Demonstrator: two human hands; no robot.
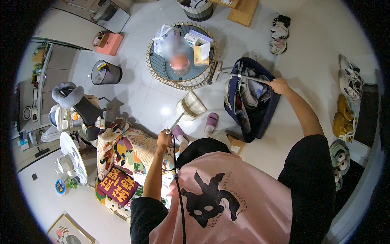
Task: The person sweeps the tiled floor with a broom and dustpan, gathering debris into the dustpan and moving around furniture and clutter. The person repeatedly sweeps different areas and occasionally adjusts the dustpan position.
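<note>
My left hand (164, 139) is closed around the handle of a long-handled dustpan (191, 106), whose cream pan rests on the tiled floor in front of my feet. My right hand (278, 85) grips the metal handle of a broom (246, 77). The broom's head stands on the floor at the right side of a round glass-topped table with a gold wire rim (158, 80). Its handle passes over an open dark blue bag (265, 122) filled with clothes and other items. Dustpan and broom head are apart.
On the table are a white plastic bag (158, 39), a tissue box (201, 56) and a partly blurred pink item. A mesh waste bin (114, 74) stands to the left, near a patterned sofa (134, 143). Shoes (278, 32) line the right side; a woven basket (198, 13) is beyond the table.
</note>
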